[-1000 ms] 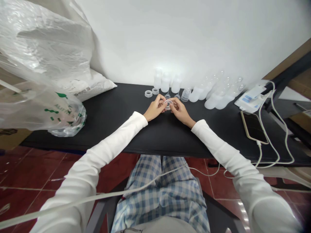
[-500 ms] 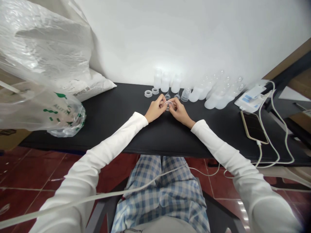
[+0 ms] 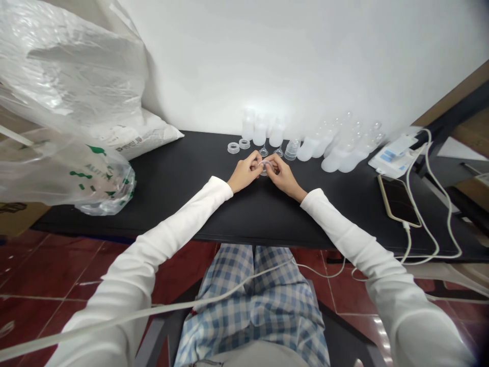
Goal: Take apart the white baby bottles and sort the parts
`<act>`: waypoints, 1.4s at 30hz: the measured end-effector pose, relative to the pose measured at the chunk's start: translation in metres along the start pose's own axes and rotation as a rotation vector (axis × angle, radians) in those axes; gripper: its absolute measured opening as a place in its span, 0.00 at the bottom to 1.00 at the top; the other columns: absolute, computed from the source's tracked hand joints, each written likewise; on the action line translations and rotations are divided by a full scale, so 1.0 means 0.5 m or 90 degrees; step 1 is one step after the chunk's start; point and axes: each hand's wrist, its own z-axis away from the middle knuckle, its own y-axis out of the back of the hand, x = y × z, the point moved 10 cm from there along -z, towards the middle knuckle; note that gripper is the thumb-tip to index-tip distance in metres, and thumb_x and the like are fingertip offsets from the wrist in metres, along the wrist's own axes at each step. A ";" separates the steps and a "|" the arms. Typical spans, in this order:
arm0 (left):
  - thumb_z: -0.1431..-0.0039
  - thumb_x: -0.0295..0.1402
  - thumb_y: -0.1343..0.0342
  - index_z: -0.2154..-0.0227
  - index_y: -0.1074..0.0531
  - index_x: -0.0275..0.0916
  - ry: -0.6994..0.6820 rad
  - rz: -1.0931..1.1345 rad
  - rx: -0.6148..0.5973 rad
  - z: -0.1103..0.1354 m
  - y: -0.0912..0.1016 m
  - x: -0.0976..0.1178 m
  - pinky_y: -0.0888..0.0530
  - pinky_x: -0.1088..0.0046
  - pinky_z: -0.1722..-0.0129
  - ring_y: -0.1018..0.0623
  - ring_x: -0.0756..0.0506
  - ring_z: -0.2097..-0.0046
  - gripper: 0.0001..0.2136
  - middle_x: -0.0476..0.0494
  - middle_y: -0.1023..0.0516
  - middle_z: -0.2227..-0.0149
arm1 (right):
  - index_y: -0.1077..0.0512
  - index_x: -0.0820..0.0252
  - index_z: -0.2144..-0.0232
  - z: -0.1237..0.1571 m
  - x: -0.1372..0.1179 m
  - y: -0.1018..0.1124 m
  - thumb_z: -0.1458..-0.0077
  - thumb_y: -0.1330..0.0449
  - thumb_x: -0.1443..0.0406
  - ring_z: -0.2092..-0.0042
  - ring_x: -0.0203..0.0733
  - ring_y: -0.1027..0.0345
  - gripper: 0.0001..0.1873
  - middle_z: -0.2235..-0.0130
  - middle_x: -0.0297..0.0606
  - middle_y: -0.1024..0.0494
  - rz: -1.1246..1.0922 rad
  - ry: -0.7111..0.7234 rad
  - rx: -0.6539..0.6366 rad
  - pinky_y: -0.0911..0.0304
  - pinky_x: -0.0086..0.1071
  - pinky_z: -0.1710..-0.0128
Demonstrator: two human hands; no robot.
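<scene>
My left hand (image 3: 243, 172) and my right hand (image 3: 281, 177) meet at the middle of the black table, fingertips pinching a small transparent silicone ring (image 3: 264, 166) between them. The fingers hide most of the ring. Just beyond my hands stand two small clear stemmed funnel pieces (image 3: 263, 151) (image 3: 279, 151) and a ribbed translucent cup (image 3: 291, 150). Two similar rings (image 3: 233, 148) (image 3: 244, 143) lie flat further left. Behind them stands a row of frosted plastic bottles (image 3: 260, 133).
Large frosted funnel-shaped pieces (image 3: 336, 155) crowd the back right of the black table (image 3: 171, 176). A plastic bag (image 3: 57, 168) and a white sack (image 3: 148, 135) sit at the left. A phone (image 3: 399, 201), white cables (image 3: 431, 214) and a white packet (image 3: 393, 155) lie at the right.
The ring sits lower and more edge-on between my fingertips, with less of it showing. My hands have drawn slightly closer around it. The objects on the table have not moved.
</scene>
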 end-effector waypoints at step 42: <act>0.41 0.25 0.45 0.57 0.35 0.41 -0.042 0.011 0.075 -0.021 0.037 -0.055 0.24 0.70 0.54 0.20 0.48 0.55 0.11 0.42 0.22 0.55 | 0.27 0.57 0.64 -0.004 0.042 0.030 0.53 0.30 0.40 0.70 0.32 0.40 0.29 0.69 0.30 0.30 -0.123 -0.110 0.073 0.42 0.28 0.75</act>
